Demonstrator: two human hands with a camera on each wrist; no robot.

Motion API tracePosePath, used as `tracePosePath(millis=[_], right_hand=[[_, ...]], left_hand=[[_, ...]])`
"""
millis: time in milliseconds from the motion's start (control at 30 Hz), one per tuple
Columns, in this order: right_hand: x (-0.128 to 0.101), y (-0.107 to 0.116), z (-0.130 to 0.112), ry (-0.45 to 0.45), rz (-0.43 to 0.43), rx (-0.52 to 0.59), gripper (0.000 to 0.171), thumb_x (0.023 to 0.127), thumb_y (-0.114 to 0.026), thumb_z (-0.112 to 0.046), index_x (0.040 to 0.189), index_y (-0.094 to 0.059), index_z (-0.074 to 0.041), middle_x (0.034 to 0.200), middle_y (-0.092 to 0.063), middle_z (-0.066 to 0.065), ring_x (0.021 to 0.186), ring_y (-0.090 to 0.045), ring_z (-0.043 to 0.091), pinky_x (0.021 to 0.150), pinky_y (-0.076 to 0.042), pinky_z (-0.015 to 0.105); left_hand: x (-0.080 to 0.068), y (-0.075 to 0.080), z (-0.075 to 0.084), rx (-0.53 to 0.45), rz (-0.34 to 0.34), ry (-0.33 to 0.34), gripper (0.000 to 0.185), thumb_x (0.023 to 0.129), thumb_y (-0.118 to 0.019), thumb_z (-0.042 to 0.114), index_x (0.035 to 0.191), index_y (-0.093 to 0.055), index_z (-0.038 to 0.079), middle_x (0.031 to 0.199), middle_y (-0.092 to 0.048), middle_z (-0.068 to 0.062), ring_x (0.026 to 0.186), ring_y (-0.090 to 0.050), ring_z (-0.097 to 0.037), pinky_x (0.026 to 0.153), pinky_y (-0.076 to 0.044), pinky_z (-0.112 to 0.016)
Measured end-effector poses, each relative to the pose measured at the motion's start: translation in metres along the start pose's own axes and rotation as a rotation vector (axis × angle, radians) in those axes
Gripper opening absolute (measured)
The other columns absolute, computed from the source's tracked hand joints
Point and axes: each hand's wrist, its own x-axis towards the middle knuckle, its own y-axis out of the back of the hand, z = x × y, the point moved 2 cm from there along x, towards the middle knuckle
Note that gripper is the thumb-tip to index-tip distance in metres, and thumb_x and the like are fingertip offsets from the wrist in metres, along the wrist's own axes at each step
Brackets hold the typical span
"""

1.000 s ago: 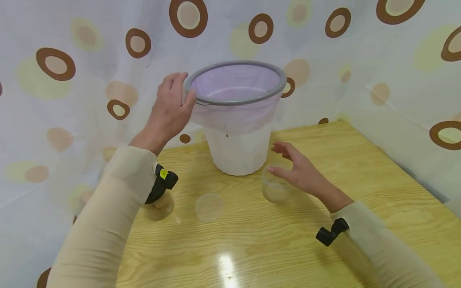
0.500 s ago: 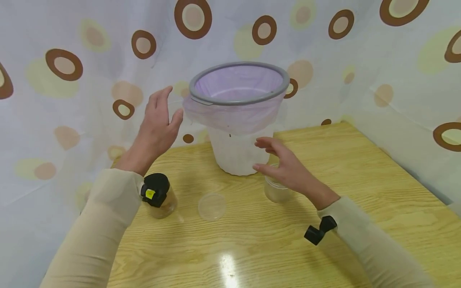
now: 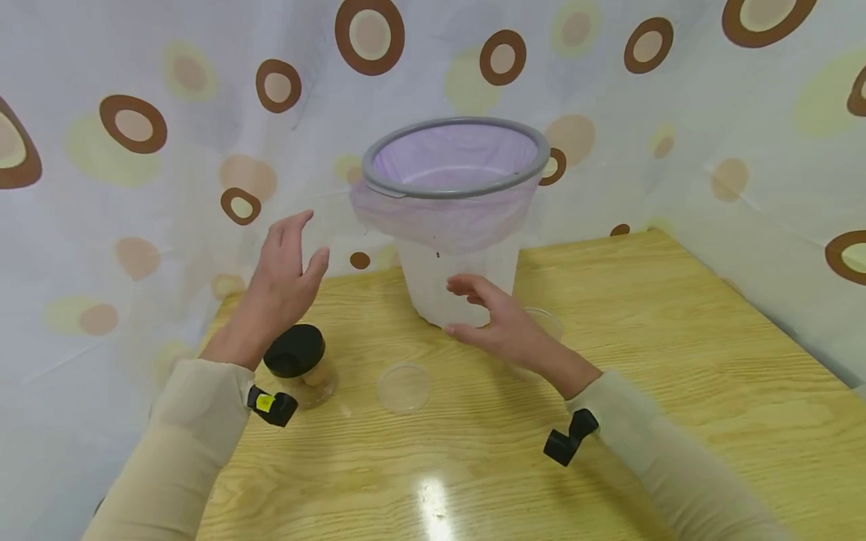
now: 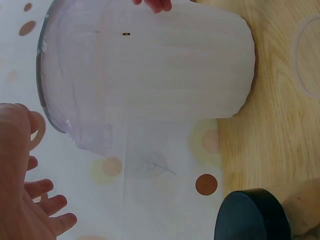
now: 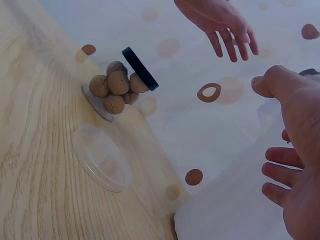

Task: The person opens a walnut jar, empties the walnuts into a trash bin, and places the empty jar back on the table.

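My left hand (image 3: 277, 289) is in the air, fingers spread and holding nothing, above and behind a clear jar with a black lid (image 3: 295, 350). Through the jar's wall in the right wrist view several walnuts (image 5: 118, 82) show. My right hand (image 3: 504, 324), its fingers loosely bent around nothing, overlaps the front of a white bin (image 3: 426, 282) in the head view. A clear plastic tub (image 3: 549, 323) stands mostly hidden behind that hand. Between the jar and the right hand, a round clear lid (image 3: 404, 388) lies flat on the table.
A thin purple bag (image 3: 446, 222) lines the bin and hangs over its outside beneath the grey rim ring (image 3: 460, 193). Behind the wooden table (image 3: 352, 473) stands a patterned curtain (image 3: 196, 158), which also runs along the right side.
My left hand has let go of the bin's rim and dropped down and left, uncovering the black-lidded jar. My right hand has shifted left, from over the clear tub to before the bin.
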Motion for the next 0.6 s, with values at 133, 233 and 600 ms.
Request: tracePosePath(millis=[133, 233, 600], right_hand=[[0.004, -0.013, 0.002, -0.012, -0.030, 0.015, 0.064, 0.092, -0.072, -0.022, 0.146, -0.040, -0.006, 0.148, -0.045, 0.016, 0.138, -0.043, 0.028, 0.117, -0.032, 0.047], [0.007, -0.022, 0.005, -0.030, -0.052, 0.031, 0.064, 0.092, -0.071, -0.023, 0.146, -0.040, -0.007, 0.148, -0.045, 0.015, 0.138, -0.042, 0.028, 0.117, -0.032, 0.047], [0.022, -0.068, 0.011, -0.079, -0.114, 0.036, 0.066, 0.092, -0.070, -0.026, 0.148, -0.039, -0.009, 0.148, -0.046, 0.009, 0.138, -0.044, 0.028, 0.116, -0.034, 0.049]], left_hand=[[-0.011, -0.003, -0.009, 0.011, -0.053, 0.029, 0.059, 0.105, -0.042, 0.030, 0.155, -0.023, 0.004, 0.157, -0.022, -0.024, 0.145, -0.025, -0.040, 0.117, -0.025, -0.058], [-0.021, -0.005, -0.016, 0.011, -0.091, 0.056, 0.059, 0.106, -0.040, 0.033, 0.155, -0.023, 0.004, 0.157, -0.021, -0.025, 0.145, -0.024, -0.041, 0.116, -0.025, -0.059], [-0.051, -0.014, -0.047, 0.012, -0.158, 0.150, 0.061, 0.106, -0.039, 0.033, 0.155, -0.021, 0.001, 0.156, -0.021, -0.030, 0.144, -0.023, -0.047, 0.114, -0.026, -0.064]])
